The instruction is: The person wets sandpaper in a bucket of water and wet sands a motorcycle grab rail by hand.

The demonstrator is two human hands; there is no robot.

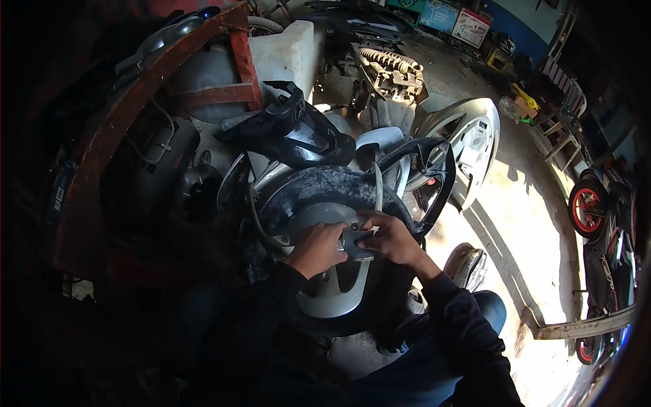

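A black tyre [308,184], dusty along its top, lies in front of me with a grey wheel [332,303] inside it. Over the wheel's middle, my left hand [317,249] and my right hand [392,240] come together from either side. Between them is a small dark grey flat piece [355,243], pinched by the fingers of both hands; its exact kind is hard to make out. The left thumb and fingers press on its left edge, while the right fingers curl over its right side. My palms are turned away from the camera.
Glossy black body panel [298,132] sits just beyond the tyre. A pale fairing [475,139] and a part with a coil spring [393,64] stand farther back. To the left is a red metal frame [135,85]; motorcycles [597,210] line the right.
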